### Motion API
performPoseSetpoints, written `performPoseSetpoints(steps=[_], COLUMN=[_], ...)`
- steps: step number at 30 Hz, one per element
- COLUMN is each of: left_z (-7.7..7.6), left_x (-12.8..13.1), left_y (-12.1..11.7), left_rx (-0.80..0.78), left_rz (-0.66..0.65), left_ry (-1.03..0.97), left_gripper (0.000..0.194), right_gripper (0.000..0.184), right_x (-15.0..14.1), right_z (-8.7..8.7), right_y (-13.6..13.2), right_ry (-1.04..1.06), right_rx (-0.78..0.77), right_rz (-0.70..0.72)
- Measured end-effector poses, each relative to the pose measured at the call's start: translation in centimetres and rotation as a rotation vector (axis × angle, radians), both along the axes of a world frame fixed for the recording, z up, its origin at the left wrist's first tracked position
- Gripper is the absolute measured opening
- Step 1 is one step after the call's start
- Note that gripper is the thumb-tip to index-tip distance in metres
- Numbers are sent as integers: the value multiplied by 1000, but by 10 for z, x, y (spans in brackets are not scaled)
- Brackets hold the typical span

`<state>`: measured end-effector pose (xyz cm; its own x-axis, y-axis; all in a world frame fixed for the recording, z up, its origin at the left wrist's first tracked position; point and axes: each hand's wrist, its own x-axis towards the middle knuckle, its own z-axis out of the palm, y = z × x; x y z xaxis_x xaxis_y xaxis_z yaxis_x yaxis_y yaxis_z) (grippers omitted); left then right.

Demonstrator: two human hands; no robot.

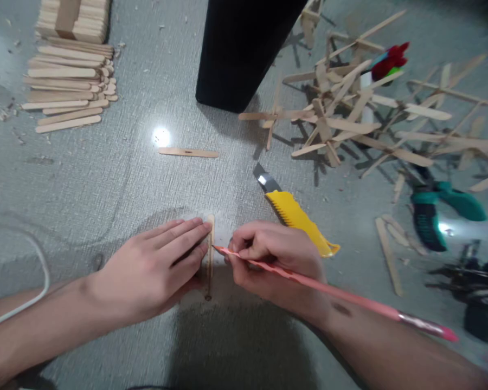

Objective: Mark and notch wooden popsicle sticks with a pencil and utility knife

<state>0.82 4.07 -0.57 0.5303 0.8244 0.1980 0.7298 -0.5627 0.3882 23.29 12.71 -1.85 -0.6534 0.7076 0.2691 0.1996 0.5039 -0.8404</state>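
A wooden craft stick (211,227) lies upright in view on the table between my hands. My left hand (158,265) rests flat with its fingers stretched out, the fingertips pressing on the stick's left side. In my closed right hand (272,254) is a pink pencil (350,297), its tip touching the stick's right edge and its eraser end pointing to the lower right. A thin dark piece with a round end (208,297) shows at the stick's lower end; I cannot make out what it is. Farther up lies another craft stick (189,153) with a dark mark at its middle.
A yellow utility knife (296,216) with its blade out lies beyond my right hand. Piled craft sticks (69,81) are at the upper left. A black box-like object (239,54) stands at the top. Joined stick pieces (341,119) and green-handled pliers (427,216) are at the right.
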Motion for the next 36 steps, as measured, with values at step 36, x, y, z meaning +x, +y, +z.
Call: performPoseSetpoints(steps=[36], left_z=[-2], left_x=[0], left_y=[-1], left_rx=[2], left_rz=[-9], left_ry=[9], left_gripper=[35], right_gripper=[30], right_x=[2], right_z=[-2], right_y=[2], right_ry=[5], right_rx=[-18], right_rz=[52])
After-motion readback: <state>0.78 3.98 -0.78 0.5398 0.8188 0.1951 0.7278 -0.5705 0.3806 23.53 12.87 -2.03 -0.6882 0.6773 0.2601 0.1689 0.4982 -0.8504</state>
